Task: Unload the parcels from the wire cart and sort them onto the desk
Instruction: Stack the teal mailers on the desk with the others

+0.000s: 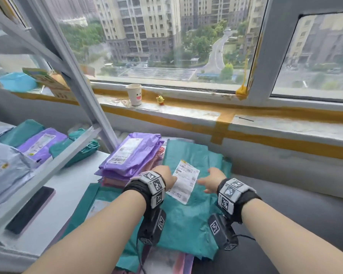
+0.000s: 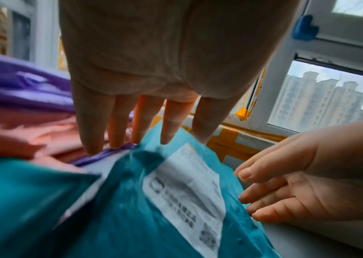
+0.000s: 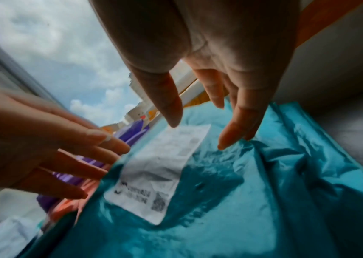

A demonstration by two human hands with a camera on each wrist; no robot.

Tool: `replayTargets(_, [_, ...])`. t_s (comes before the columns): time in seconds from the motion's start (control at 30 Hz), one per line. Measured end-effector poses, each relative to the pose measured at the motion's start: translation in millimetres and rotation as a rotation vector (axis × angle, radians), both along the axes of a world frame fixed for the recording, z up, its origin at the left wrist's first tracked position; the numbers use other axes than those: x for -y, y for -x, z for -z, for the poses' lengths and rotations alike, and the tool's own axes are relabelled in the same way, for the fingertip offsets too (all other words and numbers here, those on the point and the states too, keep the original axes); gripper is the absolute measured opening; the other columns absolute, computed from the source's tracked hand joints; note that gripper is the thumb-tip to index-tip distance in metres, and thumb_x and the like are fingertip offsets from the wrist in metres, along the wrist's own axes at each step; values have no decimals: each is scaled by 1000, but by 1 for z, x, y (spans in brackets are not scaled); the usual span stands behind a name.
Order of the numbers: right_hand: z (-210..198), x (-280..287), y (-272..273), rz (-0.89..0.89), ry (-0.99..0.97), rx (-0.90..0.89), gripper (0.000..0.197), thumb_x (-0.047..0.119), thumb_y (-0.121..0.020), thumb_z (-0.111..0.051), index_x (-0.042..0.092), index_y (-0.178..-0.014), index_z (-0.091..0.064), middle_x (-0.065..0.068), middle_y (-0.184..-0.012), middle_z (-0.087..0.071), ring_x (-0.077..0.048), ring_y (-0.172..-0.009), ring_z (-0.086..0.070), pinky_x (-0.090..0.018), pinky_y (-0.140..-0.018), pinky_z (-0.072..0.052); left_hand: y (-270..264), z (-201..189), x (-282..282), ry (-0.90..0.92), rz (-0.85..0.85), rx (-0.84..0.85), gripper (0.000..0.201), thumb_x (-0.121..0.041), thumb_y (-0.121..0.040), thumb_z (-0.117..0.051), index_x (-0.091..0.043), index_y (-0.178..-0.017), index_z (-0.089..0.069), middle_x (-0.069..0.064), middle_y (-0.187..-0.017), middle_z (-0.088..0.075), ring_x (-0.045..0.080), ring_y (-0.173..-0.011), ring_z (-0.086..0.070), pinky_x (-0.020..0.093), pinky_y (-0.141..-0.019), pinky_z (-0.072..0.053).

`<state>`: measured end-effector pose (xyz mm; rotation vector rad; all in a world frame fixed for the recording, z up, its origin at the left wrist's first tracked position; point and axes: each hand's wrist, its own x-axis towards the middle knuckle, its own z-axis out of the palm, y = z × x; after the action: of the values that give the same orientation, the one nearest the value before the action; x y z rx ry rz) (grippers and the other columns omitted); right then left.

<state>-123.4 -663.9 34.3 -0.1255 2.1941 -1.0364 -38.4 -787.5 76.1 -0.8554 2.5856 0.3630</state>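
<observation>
Both forearms reach forward side by side, palms down, over the teal parcel (image 1: 188, 155) that lies flat on top of a pile on the surface (image 1: 67, 186). The left hand (image 1: 166, 177) hovers at the parcel's 9 o'clock edge, its fingers (image 2: 118, 125) straight and slightly spread, tips pointing down toward the seam where teal meets the purple parcel (image 1: 131, 153); whether they touch the plastic is hard to tell. The right hand (image 1: 213, 180) sits at 3 o'clock of the white shipping label (image 1: 184, 180), fingers (image 3: 240, 125) loosely extended and apart, thumb splayed, gripping nothing. The label lies between the two hands. The purple parcel rests on pink ones at the teal parcel's 10 o'clock. More teal and purple parcels sit on the shelf rack (image 1: 53, 161) at 9 o'clock.
</observation>
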Motion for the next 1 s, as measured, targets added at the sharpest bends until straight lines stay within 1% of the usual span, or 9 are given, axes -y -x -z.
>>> replayTargets(0.1, [11, 3, -2, -60, -100, -76, 53, 17, -84, -65, -2, -128, -43, -20, -125, -52, -32, -107, -59, -44, -88, -54, 0, 13, 0, -29, 27, 50, 37, -29, -96, -43, -3, -116, -60, 10, -99, -59, 24, -94, -58, 29, -77, -44])
replayTargets(0.27, [19, 3, 0, -102, -303, -175, 57, 39, -76, -67, 7, -119, -48, -16, -122, -55, -32, -112, -53, -39, -94, -48, -6, 16, 8, -63, 11, 23, 34, -29, -97, -44, -8, -119, -60, 11, -117, -63, 24, -102, -60, 30, -82, -46])
replayTargets(0.37, [22, 4, -3, -88, -319, -143, 63, 32, -76, -67, 5, -127, -41, -14, -114, -58, -30, -103, -59, -36, -84, -53, -15, 8, 11, -57, -16, -31, 38, -30, -97, -44, -8, -126, -56, 10, -128, -58, 24, -116, -55, 32, -95, -43])
replayTargets(0.47, [22, 5, -9, -24, -243, -80, 70, 20, -77, -70, 4, -134, -33, -8, -94, -54, -27, -94, -62, -42, -83, -56, -31, 3, 17, -55, -59, -121, 42, -30, -97, -45, -9, -134, -51, 9, -136, -52, 24, -124, -50, 32, -103, -39])
replayTargets(0.6, [23, 7, -22, 6, -194, -75, 76, 8, -80, -66, 6, -142, -23, -12, -108, -55, -29, -96, -63, -44, -84, -56, -61, 1, 32, -34, -118, -174, 37, -28, -95, -47, -11, -127, -56, 11, -132, -56, 26, -120, -53, 32, -100, -41])
replayTargets(0.73, [27, 9, -36, -49, -201, -205, 58, 9, -79, -64, 7, -132, -39, -10, -107, -55, -30, -99, -59, -42, -88, -53, -93, 4, 45, -48, -188, -264, 34, -27, -96, -49, -13, -126, -58, 8, -130, -58, 24, -118, -55, 29, -99, -41])
replayTargets(0.83, [22, 6, -46, -107, -292, -286, 43, 12, -82, -61, 3, -122, -51, -14, -112, -57, -31, -100, -57, -32, -82, -50, -111, 6, 52, -23, -183, -327, 32, -26, -94, -52, -13, -121, -62, 9, -126, -61, 25, -115, -57, 30, -97, -43])
replayTargets(0.9, [18, 5, -56, -107, -392, -371, 39, 19, -82, -60, 8, -118, -54, -16, -124, -49, -33, -112, -50, -33, -90, -45, -121, 10, 55, 6, -187, -284, 33, -28, -92, -53, -16, -122, -62, 12, -128, -58, 29, -117, -55, 35, -101, -43])
replayTargets(1.0, [17, 7, -72, -231, -397, -499, 49, 27, -84, -59, 17, -131, -48, -12, -138, -38, -34, -128, -32, -37, -104, -33, -134, 20, 54, 63, -226, -148, 41, -36, -91, -52, -21, -130, -54, 15, -137, -44, 35, -125, -46, 37, -105, -38])
